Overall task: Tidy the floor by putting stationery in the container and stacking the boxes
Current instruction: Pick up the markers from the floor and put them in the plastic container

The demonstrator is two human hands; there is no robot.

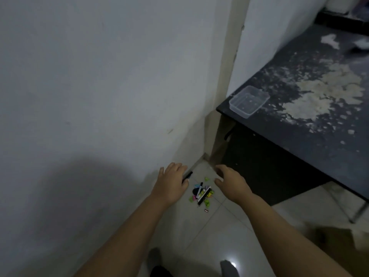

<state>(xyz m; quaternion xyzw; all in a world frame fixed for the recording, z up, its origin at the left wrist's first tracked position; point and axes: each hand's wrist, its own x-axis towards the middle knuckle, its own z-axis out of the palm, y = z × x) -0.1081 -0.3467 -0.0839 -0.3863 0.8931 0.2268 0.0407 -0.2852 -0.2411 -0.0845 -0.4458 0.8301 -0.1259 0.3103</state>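
Between hands, stationery pile (200, 193) on floor; left hand (171, 182) and right hand (229, 181) both released.

Clear glossy plastic container (249, 101). Dark matt tabletop (299, 124), finish worn off in rough pale patches. Glossy pale floor tiles (225, 232); matt painted wall (99, 76).

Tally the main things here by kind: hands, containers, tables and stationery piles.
hands: 2, the left hand and the right hand
clear plastic container: 1
black table: 1
stationery pile on the floor: 1
total: 5
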